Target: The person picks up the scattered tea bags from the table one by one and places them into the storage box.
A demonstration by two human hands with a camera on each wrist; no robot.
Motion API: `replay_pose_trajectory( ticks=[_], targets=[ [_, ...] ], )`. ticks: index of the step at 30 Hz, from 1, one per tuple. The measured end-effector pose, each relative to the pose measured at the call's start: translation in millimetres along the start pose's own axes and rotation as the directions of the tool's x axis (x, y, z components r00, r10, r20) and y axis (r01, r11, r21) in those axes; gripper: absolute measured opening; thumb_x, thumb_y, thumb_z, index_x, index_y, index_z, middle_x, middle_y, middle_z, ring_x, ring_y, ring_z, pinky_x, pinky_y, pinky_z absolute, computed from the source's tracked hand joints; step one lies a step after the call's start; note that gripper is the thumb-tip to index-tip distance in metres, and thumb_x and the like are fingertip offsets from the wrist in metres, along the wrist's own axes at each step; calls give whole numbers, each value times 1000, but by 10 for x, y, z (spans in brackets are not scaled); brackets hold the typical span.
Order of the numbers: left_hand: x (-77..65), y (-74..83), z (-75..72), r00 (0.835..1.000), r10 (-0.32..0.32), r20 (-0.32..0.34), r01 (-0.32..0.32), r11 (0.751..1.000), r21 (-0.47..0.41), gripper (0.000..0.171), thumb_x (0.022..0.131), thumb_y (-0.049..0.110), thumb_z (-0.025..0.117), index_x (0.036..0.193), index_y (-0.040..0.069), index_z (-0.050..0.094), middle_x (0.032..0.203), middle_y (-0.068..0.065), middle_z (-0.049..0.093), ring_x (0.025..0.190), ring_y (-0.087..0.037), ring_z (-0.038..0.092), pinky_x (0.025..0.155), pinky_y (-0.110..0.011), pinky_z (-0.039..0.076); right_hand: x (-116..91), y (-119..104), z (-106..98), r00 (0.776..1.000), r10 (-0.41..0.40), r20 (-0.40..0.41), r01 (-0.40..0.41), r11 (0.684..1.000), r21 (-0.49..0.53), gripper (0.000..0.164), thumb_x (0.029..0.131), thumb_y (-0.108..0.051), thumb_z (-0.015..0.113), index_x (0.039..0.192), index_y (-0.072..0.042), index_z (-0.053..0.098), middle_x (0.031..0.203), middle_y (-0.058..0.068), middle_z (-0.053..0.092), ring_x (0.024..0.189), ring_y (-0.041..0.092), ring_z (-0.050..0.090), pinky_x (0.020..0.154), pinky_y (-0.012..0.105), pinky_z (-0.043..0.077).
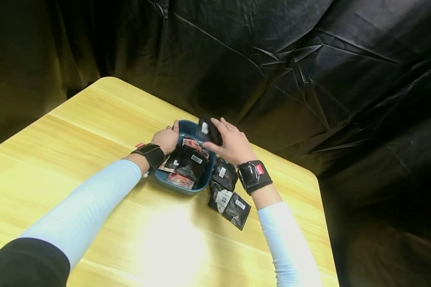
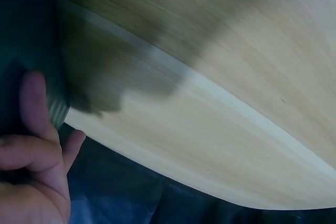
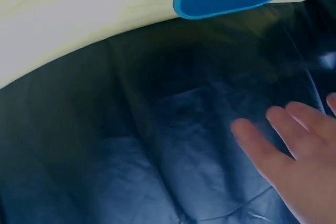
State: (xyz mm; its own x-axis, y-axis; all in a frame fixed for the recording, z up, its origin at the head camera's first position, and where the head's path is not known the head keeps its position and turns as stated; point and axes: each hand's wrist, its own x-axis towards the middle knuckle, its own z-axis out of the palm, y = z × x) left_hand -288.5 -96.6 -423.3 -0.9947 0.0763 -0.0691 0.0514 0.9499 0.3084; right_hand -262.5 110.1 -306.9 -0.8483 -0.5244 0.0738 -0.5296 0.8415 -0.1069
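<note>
A dark blue plastic container (image 1: 186, 190) stands on the table, holding several black packets (image 1: 192, 165) and red-printed packets (image 1: 180, 180). My left hand (image 1: 167, 139) grips its left rim. In the left wrist view, fingers (image 2: 34, 103) of that hand lie along the container's outer wall (image 2: 31, 24). Over the far right rim, my right hand (image 1: 233, 141) holds a black packet (image 1: 211, 131) with a white label between thumb and fingers, blurred in the head view. The right wrist view shows the right hand's fingers (image 3: 262, 145) beyond the container's rim (image 3: 226, 13).
Just right of the container lie several black packets (image 1: 235, 209) with white labels, overlapping one another on the wooden table (image 1: 104, 131). A black sheet (image 1: 291, 79) hangs behind the table's far edge.
</note>
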Motion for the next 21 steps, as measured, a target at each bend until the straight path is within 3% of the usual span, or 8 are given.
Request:
replay_pose_trajectory(
  ticks=[2, 4, 7, 8, 12, 15, 18, 21],
  targets=[
    [2, 6, -1, 1000, -1, 1, 1, 1000, 2, 62, 94, 1, 39, 147, -8, 8, 127, -35, 46, 79, -34, 63, 68, -46, 53, -29, 51, 17, 996, 31, 79, -34, 999, 42, 74, 86, -61, 51, 148, -26, 28, 155, 6, 25, 140, 28, 29, 111, 54, 25],
    [4, 14, -6, 1000, -1, 0, 1, 1000, 6, 63, 93, 2, 40, 147, -7, 8, 126, -35, 47, 77, -34, 62, 67, -45, 53, -76, 148, 54, 989, 72, 126, -80, 995, 58, 74, 88, -62, 47, 149, -26, 26, 156, 6, 21, 141, 29, 26, 112, 54, 23],
    [6, 18, -9, 1000, 1, -1, -1, 1000, 14, 65, 93, 2, 41, 147, -8, 7, 126, -36, 47, 75, -33, 62, 65, -44, 52, -161, 324, 149, 969, 135, 206, -148, 988, 53, 65, 92, -46, 51, 148, -23, 28, 156, 10, 22, 140, 30, 30, 112, 49, 27],
    [4, 19, -12, 1000, -1, -5, 1, 1000, 17, 65, 93, 2, 41, 147, -8, 7, 126, -35, 47, 75, -33, 62, 65, -44, 52, -195, 382, 199, 960, 146, 240, -162, 986, 45, 64, 91, -38, 54, 148, -22, 29, 156, 12, 21, 135, 32, 37, 109, 48, 31],
    [-1, 12, -7, 1000, -3, -3, 3, 999, 32, 65, 93, 1, 41, 147, -8, 7, 126, -36, 47, 69, -30, 61, 62, -42, 51, -347, 568, 508, 909, 185, 374, -212, 977, 31, 77, 83, -17, 65, 149, -21, 26, 154, 15, 23, 132, 33, 40, 107, 47, 35],
    [-9, 7, 2, 1000, -5, -1, 5, 999, 33, 65, 93, 1, 42, 147, -8, 7, 127, -36, 47, 68, -28, 59, 61, -41, 51, -462, 648, 789, 878, 211, 429, -242, 970, 18, 86, 80, -17, 70, 150, -25, 21, 154, 15, 24, 136, 31, 35, 107, 45, 35],
    [-14, 4, 15, 1000, -3, -6, 3, 1000, 29, 65, 93, 1, 42, 147, -8, 7, 125, -35, 48, 67, -28, 58, 60, -40, 50, -550, 676, 1000, 889, 224, 400, -250, 968, 14, 81, 83, -16, 66, 150, -24, 23, 151, 15, 32, 132, 31, 41, 102, 44, 40],
    [-11, 5, 20, 1000, -3, 2, 3, 1000, 24, 66, 93, 1, 42, 147, -8, 6, 126, -36, 47, 65, -27, 57, 58, -39, 49, -598, 690, 1092, 933, 222, 284, -228, 974, -14, 61, 87, -13, 58, 144, -17, 37, 135, 15, 53, 116, 30, 56, 92, 44, 47]
  ],
)
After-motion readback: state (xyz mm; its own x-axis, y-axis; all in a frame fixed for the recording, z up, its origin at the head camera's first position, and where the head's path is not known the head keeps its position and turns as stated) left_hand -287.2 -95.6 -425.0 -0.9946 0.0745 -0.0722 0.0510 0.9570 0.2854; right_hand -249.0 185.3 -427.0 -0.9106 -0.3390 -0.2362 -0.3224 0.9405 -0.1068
